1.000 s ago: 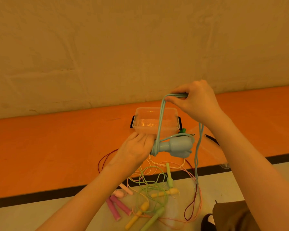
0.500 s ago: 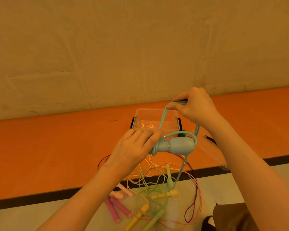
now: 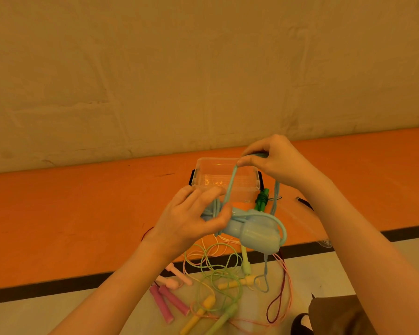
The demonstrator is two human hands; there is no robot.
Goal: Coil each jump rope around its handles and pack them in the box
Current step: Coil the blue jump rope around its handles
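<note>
On the pale floor nearest the camera, just this side of the black stripe: loose ropes in a tangle. Pink handles (image 3: 169,303) lie left, yellow handles (image 3: 198,313) and light green handles (image 3: 246,264) lie right of them, thin cords looped over one another.

Above the tangle, over the orange floor strip (image 3: 82,213): the left hand (image 3: 191,223) grips the narrow ends of the blue handles (image 3: 254,233), fingers curled round them and the turns of blue rope (image 3: 230,187) already wound there. From that grip the rope rises taut to the right hand (image 3: 276,163), which pinches it between thumb and fingertips; the free tail hangs down on the right toward the floor.

Handling, judged: rope soft and limp, light, keeps no shape, so the turns will spring loose unless pressed by the thumb. Handles stiff, smooth, bulbous at the far end; hold at the narrow neck.

Farther back on the orange strip, near the wall: clear box (image 3: 228,180), open, apparently empty. A dark green rope bundle (image 3: 261,201) lies just beside its right front corner.
</note>
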